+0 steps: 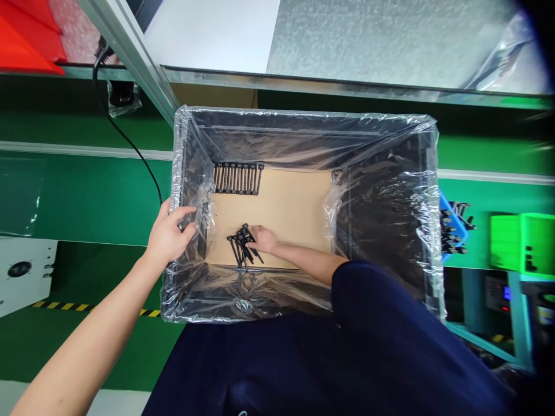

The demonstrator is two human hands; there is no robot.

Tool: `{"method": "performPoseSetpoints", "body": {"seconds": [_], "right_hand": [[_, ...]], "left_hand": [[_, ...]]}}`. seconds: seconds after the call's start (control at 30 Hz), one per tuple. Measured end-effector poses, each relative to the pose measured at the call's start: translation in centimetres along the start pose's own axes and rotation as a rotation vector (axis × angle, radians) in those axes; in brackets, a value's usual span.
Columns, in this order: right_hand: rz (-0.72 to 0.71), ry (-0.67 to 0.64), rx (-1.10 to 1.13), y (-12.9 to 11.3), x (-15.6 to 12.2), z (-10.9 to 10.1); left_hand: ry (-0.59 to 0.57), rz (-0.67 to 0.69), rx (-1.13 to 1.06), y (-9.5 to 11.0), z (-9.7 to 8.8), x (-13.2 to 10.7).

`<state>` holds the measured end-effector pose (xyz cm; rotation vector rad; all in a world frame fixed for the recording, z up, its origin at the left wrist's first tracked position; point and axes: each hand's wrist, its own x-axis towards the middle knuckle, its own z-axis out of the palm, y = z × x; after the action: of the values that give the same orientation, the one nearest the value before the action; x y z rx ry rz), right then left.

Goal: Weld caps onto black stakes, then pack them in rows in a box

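Observation:
A large black bin [303, 118], lined with clear plastic film, has brown cardboard [295, 214] on its floor. My left hand [171, 231] holds the bin's left rim, with thumb and a finger reaching over the inner side. Inside the bin, my right hand [263, 239] has its fingers closed at the edge of a loose pile of black bolt-like parts [243, 245]; its fingertips are partly hidden among them. Along the far left of the cardboard, a neat row of the same black parts [237, 179] lies side by side.
Past the right wall, a blue tray [455, 222] holds more black parts, beside a bright green crate [505, 242]. A metal shelf [368, 46] runs beyond the bin. A black cable [130, 141] hangs at the left near a metal post [134, 55].

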<state>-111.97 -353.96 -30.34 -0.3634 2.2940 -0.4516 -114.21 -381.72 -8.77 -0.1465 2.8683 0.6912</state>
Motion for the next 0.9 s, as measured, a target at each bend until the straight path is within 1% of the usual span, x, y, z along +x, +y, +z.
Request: {"method": "performPoseSetpoints", "body": {"seconds": [0.1,0.17,0.2,0.27,0.33,0.43,0.5,0.6,0.67,0.73,0.83,0.9], "right_hand": [[0.017,0.021,0.026,-1.3,0.1,1.8],[0.062,-0.029,0.085,-1.7,0.6,2.1],[0.082,-0.074,0.111,-1.8,0.8,2.2],[0.114,-0.16,0.131,-1.7,1.1,2.1],[0.126,-0.188,0.115,-1.2,0.9,1.9],[0.093,-0.158,0.111,0.1,0.3,1.0],[0.079,-0.128,0.173,1.4,0.0,0.0],[0.151,-0.059,0.417,3.6,0.2,-2.0],[0.221,-0.029,0.673,5.0,0.5,-3.4],[0.26,-0.046,0.929,6.1,0.9,-4.5],[0.282,-0.079,1.2,7.4,1.2,-5.4],[0.319,-0.043,1.283,7.9,1.3,-5.5]], "left_hand": [[0.003,0.011,-0.01,-0.1,0.1,0.0],[0.008,0.011,-0.014,-0.1,0.1,0.1],[0.009,0.008,-0.014,-0.1,0.1,0.1],[0.007,-0.002,-0.01,-0.2,0.1,0.1],[-0.002,-0.008,-0.005,-0.1,0.1,0.2],[-0.009,-0.013,0.0,-0.1,0.0,0.2],[-0.011,-0.017,0.004,-0.1,0.0,0.2],[-0.009,-0.022,0.012,-0.1,-0.1,0.1],[-0.01,-0.024,0.02,0.0,-0.2,0.1],[-0.016,-0.032,0.027,0.0,-0.2,0.1],[-0.018,-0.034,0.034,0.0,-0.3,0.1],[-0.013,-0.024,0.033,0.0,-0.3,0.2]]}}
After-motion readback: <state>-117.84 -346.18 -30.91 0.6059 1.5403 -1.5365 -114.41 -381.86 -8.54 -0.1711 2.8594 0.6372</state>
